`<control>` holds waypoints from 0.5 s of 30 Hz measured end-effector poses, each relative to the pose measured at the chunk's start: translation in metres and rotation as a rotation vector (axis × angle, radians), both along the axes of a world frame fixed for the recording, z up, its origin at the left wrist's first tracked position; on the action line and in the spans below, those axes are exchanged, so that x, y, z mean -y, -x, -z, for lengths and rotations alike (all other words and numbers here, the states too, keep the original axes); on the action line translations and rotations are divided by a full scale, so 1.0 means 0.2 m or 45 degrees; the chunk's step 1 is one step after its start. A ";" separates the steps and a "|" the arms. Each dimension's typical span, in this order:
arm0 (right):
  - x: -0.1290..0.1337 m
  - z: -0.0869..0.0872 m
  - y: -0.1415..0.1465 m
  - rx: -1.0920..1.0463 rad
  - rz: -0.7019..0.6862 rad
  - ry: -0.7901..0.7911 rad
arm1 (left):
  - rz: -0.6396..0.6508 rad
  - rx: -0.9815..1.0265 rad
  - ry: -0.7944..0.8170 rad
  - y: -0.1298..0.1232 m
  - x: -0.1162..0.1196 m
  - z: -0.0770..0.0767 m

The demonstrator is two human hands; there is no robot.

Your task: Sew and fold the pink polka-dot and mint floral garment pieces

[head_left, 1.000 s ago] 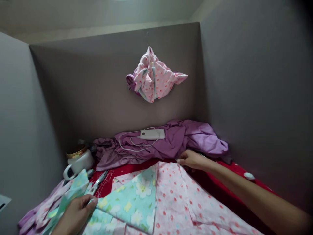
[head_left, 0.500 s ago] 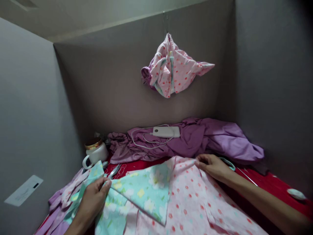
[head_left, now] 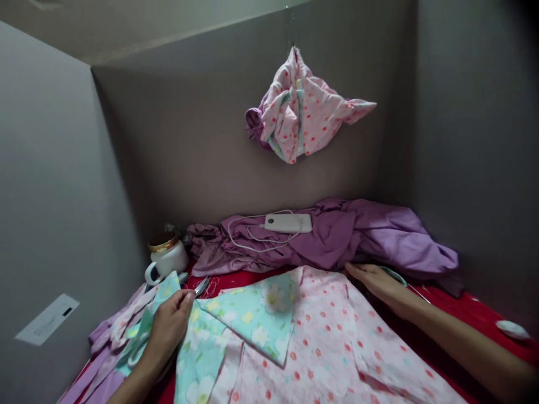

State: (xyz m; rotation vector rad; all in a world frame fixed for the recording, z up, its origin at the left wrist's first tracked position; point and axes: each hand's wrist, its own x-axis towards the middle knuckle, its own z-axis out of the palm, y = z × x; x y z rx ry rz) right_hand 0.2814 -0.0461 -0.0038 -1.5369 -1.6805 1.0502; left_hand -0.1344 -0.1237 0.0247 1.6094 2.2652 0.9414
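Note:
A pink dotted cloth (head_left: pixel 324 336) lies spread out in front of me, with a mint floral fabric (head_left: pixel 265 314) forming a pointed flap across its left part. My left hand (head_left: pixel 170 320) is closed at the flap's left corner, thumb and fingers pinched on the floral fabric. My right hand (head_left: pixel 377 286) rests just beyond the pink cloth's top right corner, fingers stretched out and holding nothing visible. Its fingertips reach the front edge of the purple cloth (head_left: pixel 349 235). Small scissors (head_left: pixel 202 286) lie just beyond my left hand, partly hidden.
A white mug (head_left: pixel 168 261) with a gold rim stands at back left. A white power bank (head_left: pixel 288 223) with a cable lies on the purple cloth. Fabric strips (head_left: pixel 105 348) pile at left. A pink dotted garment (head_left: pixel 311 112) hangs on the back wall. A white disc (head_left: pixel 512 330) lies right.
My right hand has let go of the pink cloth's top corner, its fingers now straightened beside it. The left hand has shifted slightly up and right. The view has moved a little.

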 end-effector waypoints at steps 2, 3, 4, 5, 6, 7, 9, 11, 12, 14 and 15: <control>0.01 -0.01 0.00 -0.173 0.032 0.086 | -0.015 0.045 0.001 0.01 0.00 -0.01; 0.01 -0.01 0.00 -0.248 0.059 0.128 | -0.032 0.068 0.000 0.02 0.00 -0.01; 0.01 -0.01 0.00 -0.299 0.088 0.160 | -0.051 0.086 -0.007 0.02 0.00 -0.01; 0.01 -0.01 0.01 -0.336 0.120 0.182 | -0.069 0.094 -0.020 0.02 0.00 -0.01; 0.00 -0.01 0.01 -0.359 0.152 0.190 | -0.081 0.089 -0.036 0.02 0.00 0.00; 0.00 -0.01 0.01 -0.371 0.181 0.187 | -0.086 0.069 -0.050 0.02 0.00 0.01; -0.01 0.00 0.02 -0.375 0.225 0.155 | -0.071 0.005 -0.067 0.02 0.00 0.02; -0.01 0.00 0.02 -0.382 0.247 0.120 | -0.045 -0.049 -0.056 0.02 -0.01 0.03; -0.01 0.00 0.03 -0.385 0.249 0.102 | -0.041 -0.066 -0.048 0.02 -0.01 0.03; 0.03 -0.01 0.03 -0.395 0.233 0.074 | -0.039 -0.094 -0.041 0.01 -0.01 0.03; 0.05 -0.01 0.03 -0.401 0.219 0.068 | -0.038 -0.107 -0.041 0.01 -0.01 0.03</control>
